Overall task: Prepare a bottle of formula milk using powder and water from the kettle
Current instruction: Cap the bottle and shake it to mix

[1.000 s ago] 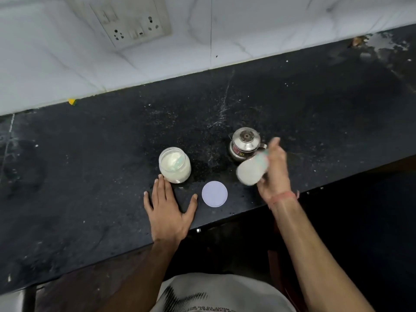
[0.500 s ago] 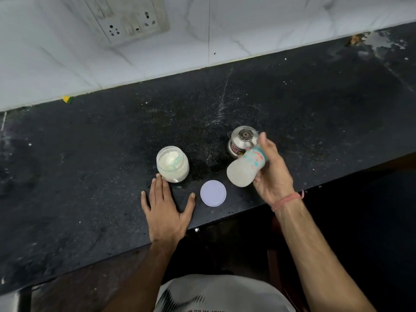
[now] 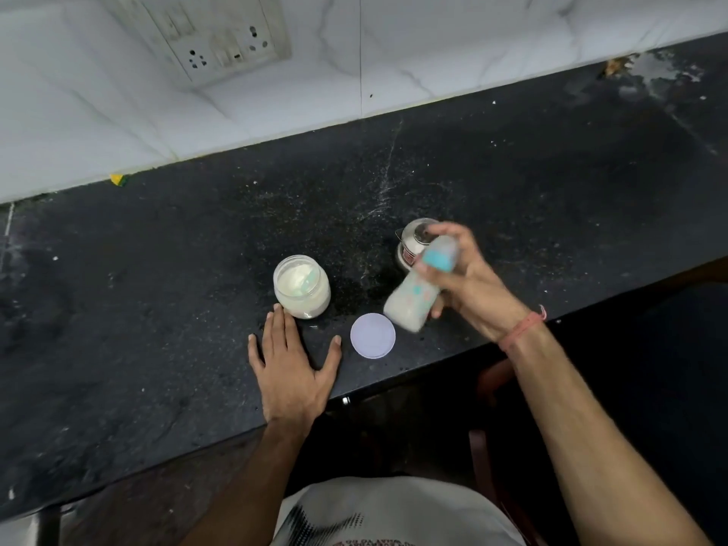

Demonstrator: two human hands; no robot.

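Observation:
My right hand [image 3: 468, 285] grips a baby bottle [image 3: 417, 291] with a teal collar and cap, full of milky white liquid, tilted and motion-blurred above the black counter [image 3: 157, 309]. Just behind it stands a small steel kettle [image 3: 409, 240], partly hidden by the bottle and my fingers. An open glass jar of white powder [image 3: 301, 285] with a pale green scoop inside sits left of the kettle. Its round white lid [image 3: 372, 335] lies flat near the counter's front edge. My left hand [image 3: 293, 368] rests flat on the counter, fingers spread, fingertips just short of the jar.
A white marble-tiled wall with a socket panel [image 3: 224, 33] runs along the back. A small yellow-green scrap [image 3: 118, 179] lies at the wall's foot. Powder specks dot the counter. The counter's front edge runs close below my hands.
The bottle has swung in my right hand, from base-toward-me to tilted with the cap up and away; it is blurred with motion. My left hand has stayed flat in place.

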